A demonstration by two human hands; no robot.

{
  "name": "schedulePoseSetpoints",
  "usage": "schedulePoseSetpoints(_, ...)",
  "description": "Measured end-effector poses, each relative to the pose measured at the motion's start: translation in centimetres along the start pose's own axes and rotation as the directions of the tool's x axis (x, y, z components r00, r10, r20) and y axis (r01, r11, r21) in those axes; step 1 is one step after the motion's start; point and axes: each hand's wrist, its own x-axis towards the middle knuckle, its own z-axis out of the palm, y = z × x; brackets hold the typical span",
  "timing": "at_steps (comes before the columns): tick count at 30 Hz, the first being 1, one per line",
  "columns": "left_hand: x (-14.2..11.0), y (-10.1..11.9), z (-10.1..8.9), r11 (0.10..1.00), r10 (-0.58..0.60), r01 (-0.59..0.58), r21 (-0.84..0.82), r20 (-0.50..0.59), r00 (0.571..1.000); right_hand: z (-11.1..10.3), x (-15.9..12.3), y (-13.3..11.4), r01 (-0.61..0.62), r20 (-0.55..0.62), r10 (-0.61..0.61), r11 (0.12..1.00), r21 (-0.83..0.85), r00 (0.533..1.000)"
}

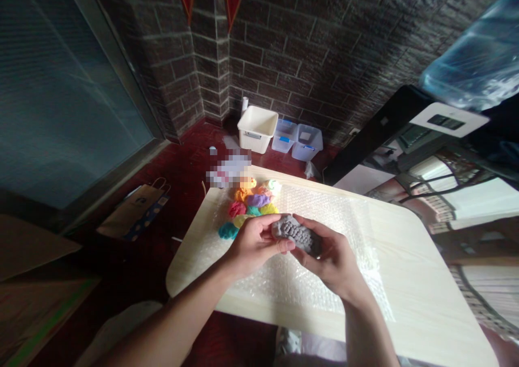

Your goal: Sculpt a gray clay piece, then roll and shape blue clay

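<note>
Both hands hold a grey clay piece (299,236), oblong and covered in rows of small round bumps on its upper face. My left hand (257,244) pinches its left end, thumb below and fingers at the top edge. Its right end is gripped by my right hand (329,252), whose fingers partly hide it. The piece is above bubble wrap (284,286). Just beyond my left hand lies a cluster of soft coloured lumps, among them a purple lump (258,200), a red lump (237,209), an orange lump (243,194) and a teal lump (227,231).
The wrap lies on a pale wooden table (421,280) with rounded corners. Behind it, a cream bin (257,132) and two clear plastic boxes (307,142) stand by the brick wall. A paper bag (133,213) is on the floor at left. A black-and-white cabinet (365,134) rises at right.
</note>
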Motion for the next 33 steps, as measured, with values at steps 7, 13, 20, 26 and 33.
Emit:
schedulePoseSetpoints(7,-0.5,0.3,0.2,0.999,0.026,-0.029,-0.038,-0.095,0.995,0.5,0.2,-0.5,0.063,-0.033,-0.061,0.997,0.044,0.998)
schedulePoseSetpoints(13,-1.5,1.4,0.0,0.999,0.037,-0.037,0.005,-0.033,0.999,0.7,0.0,-1.2,0.06,0.001,-0.06,0.997,0.051,0.998)
schedulePoseSetpoints(20,-1.5,1.4,-0.4,0.998,0.052,-0.049,0.04,-0.08,0.995,1.1,0.1,-1.1,0.049,0.0,-0.049,0.997,0.059,0.999)
schedulePoseSetpoints(26,-0.8,0.9,-0.2,0.996,0.086,-0.083,0.036,-0.091,0.992,1.1,0.6,-0.8,0.034,-0.046,-0.028,0.99,0.138,0.999)
schedulePoseSetpoints(33,-0.8,1.1,-0.3,0.996,0.088,-0.088,0.01,-0.051,0.995,0.9,0.5,-0.7,0.058,-0.03,-0.055,0.994,0.095,0.998)
